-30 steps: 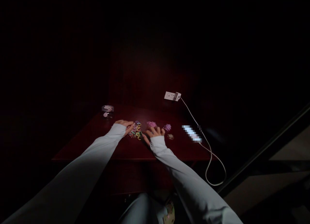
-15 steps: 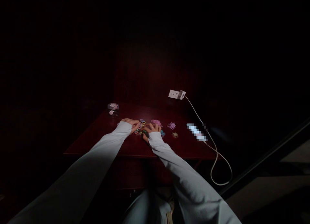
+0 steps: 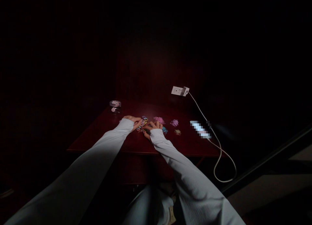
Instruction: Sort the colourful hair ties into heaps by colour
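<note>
A pile of small multicoloured bands [image 3: 144, 121] lies on the dark red table [image 3: 131, 146]. My left hand [image 3: 135, 120] reaches into its left side, fingers bent against the bands; whether it grips any is too small to tell. At the pile's right side is my right hand [image 3: 153, 127], its fingers curled down and their tips partly hidden. Beyond the right hand sits a pink heap [image 3: 159, 119], and a blue-teal heap [image 3: 165, 130] shows just beside its wrist. Farther right are a purple heap [image 3: 174, 122] and a small yellowish heap [image 3: 177, 132].
A clear round jar [image 3: 115, 105] with a pinkish top stands at the table's back left. A phone-like blurred object [image 3: 200, 129] lies at the right, with a white cable [image 3: 216, 140] running to a wall socket [image 3: 179, 91] and looping past the table edge.
The view has shifted slightly, so the table and objects appear a little higher and farther right. Both hands remain at the multicoloured pile; the green piece near the right fingers no longer shows clearly.
</note>
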`<action>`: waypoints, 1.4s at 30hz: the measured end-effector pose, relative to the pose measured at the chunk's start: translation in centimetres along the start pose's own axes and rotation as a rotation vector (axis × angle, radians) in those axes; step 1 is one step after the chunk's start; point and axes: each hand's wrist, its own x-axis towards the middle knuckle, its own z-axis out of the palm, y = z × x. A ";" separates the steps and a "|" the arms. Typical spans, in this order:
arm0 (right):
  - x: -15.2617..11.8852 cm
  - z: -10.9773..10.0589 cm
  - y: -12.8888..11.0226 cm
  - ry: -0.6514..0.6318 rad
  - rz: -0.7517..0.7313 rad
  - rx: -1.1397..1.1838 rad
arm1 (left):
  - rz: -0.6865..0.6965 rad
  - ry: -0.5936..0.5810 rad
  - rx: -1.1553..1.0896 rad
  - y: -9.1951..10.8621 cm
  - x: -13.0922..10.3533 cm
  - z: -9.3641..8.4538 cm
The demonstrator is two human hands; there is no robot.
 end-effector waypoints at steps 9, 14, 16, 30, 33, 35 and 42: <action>0.5 -0.1 -0.2 -0.036 0.091 0.078 | 0.032 -0.008 -0.021 -0.2 0.0 0.4; 1.0 0.3 -0.3 0.009 0.102 0.024 | 0.020 -0.022 -0.019 -0.1 0.1 0.4; 1.2 0.5 -0.3 0.009 0.094 0.033 | 0.011 -0.003 -0.021 -0.2 0.0 0.6; 1.1 1.4 0.7 0.101 0.170 0.135 | -0.006 0.014 -0.016 -0.2 0.1 0.6; 1.0 1.2 0.3 0.073 0.166 0.149 | -0.007 0.018 -0.029 -0.3 0.1 0.8; 0.9 1.1 0.0 0.071 0.151 0.131 | -0.005 0.033 -0.036 -0.4 0.1 1.0; 0.5 0.4 -0.4 0.139 0.178 0.025 | -0.007 0.038 -0.019 -0.5 0.1 1.0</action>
